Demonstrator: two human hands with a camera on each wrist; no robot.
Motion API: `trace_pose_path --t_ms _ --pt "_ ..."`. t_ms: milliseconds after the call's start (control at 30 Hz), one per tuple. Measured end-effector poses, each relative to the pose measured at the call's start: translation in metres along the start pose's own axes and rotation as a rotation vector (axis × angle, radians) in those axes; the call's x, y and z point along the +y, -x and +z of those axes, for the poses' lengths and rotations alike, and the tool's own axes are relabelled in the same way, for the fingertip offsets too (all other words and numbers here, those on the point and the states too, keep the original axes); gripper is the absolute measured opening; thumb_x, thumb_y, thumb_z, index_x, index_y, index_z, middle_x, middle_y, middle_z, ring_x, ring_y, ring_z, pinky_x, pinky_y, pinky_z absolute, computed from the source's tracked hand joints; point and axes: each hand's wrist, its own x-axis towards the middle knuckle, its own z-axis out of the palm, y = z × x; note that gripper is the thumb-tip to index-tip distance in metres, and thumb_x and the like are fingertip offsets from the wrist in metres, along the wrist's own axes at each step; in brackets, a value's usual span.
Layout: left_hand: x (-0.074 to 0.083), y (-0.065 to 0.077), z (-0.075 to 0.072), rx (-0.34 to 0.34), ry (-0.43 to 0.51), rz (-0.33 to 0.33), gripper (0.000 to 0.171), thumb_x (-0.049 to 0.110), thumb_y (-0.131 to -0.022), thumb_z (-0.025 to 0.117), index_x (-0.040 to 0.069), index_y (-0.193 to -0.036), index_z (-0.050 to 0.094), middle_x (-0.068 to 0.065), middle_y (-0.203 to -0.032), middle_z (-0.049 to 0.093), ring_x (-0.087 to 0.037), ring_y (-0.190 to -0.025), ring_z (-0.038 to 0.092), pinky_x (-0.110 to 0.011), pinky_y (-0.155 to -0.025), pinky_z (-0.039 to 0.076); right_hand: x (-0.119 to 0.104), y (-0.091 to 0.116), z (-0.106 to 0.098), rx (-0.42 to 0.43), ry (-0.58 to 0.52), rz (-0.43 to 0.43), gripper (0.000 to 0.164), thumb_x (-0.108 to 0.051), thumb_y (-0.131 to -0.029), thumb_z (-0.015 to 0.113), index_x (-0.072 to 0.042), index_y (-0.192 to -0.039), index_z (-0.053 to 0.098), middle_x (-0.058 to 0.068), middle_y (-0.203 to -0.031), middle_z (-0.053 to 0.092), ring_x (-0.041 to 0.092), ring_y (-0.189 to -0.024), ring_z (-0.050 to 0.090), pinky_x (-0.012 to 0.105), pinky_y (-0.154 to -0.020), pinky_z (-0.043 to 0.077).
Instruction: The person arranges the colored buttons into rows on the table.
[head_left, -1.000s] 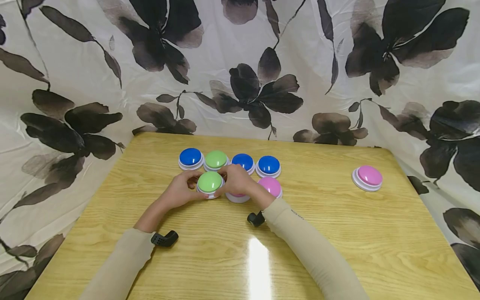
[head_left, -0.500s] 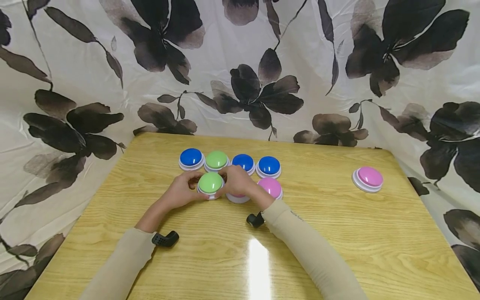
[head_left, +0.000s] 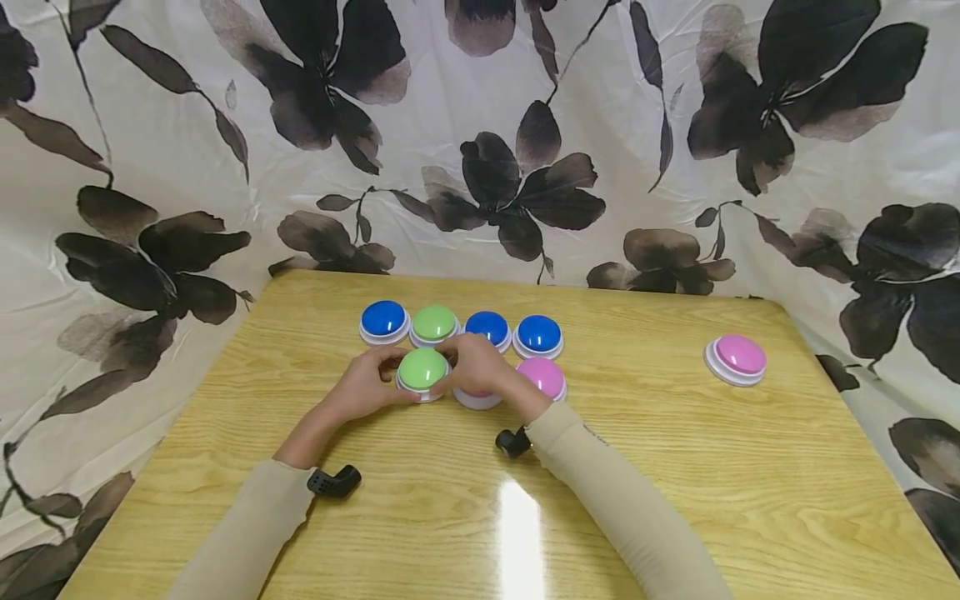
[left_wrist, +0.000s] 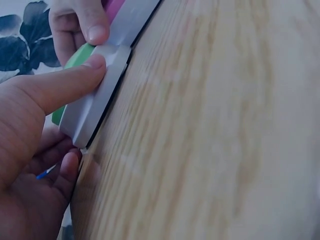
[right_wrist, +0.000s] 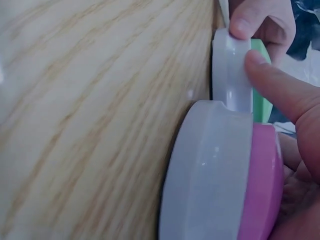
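Observation:
A round push button with a green dome [head_left: 422, 369] and white base sits in the front row, between both hands. My left hand [head_left: 363, 386] holds its left side, thumb [left_wrist: 80, 82] along the front of the white base and the other fingers around the back. From the right, my right hand [head_left: 477, 364] pinches the same button, its thumb [right_wrist: 270, 75] on the base's front. Under the right hand is a pink button [head_left: 477, 402], mostly hidden in the head view. In the right wrist view this pink button [right_wrist: 260, 185] stands right beside the green one.
Behind is a row with a blue button [head_left: 383, 318], a green button [head_left: 434, 322] and two more blue buttons [head_left: 539, 333]. Another pink button [head_left: 542, 377] sits by the right wrist. One pink button [head_left: 740, 356] lies far right on the wooden table [head_left: 420, 517]. A floral curtain [head_left: 420, 125] hangs behind.
The head view has shifted very slightly. Both hands stay on the front green button, which keeps its place among the others.

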Motion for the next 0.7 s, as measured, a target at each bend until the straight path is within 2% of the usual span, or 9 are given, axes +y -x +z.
trace_pose_path --t_ms 267,500,700 --pt "0.000 0.000 0.000 0.002 -0.020 -0.010 0.071 0.031 -0.068 0.090 0.005 -0.126 0.058 -0.007 -0.120 0.061 -0.023 -0.107 0.056 -0.038 -0.085 0.049 -0.003 -0.003 -0.003 0.001 -0.002 0.007 0.065 -0.030 -0.067 0.091 -0.005 -0.122 0.067 0.004 -0.115 0.069 0.014 -0.103 0.061 0.027 -0.089 0.048" --pt "0.002 -0.002 0.000 0.003 -0.018 -0.010 0.071 0.032 -0.069 0.089 0.004 -0.127 0.058 -0.008 -0.121 0.061 -0.024 -0.107 0.056 -0.037 -0.085 0.047 -0.001 -0.003 -0.003 0.009 0.008 0.003 0.063 -0.031 -0.069 0.090 -0.007 -0.122 0.067 0.004 -0.115 0.068 0.014 -0.103 0.061 0.028 -0.089 0.047" --pt "0.006 -0.001 -0.001 -0.015 -0.011 -0.025 0.073 0.030 -0.070 0.089 0.003 -0.129 0.056 -0.010 -0.123 0.060 -0.026 -0.109 0.056 -0.039 -0.087 0.049 -0.001 -0.001 -0.012 -0.008 -0.102 -0.043 0.060 -0.027 -0.077 0.085 -0.004 -0.127 0.062 0.008 -0.123 0.065 0.019 -0.109 0.061 0.028 -0.091 0.048"
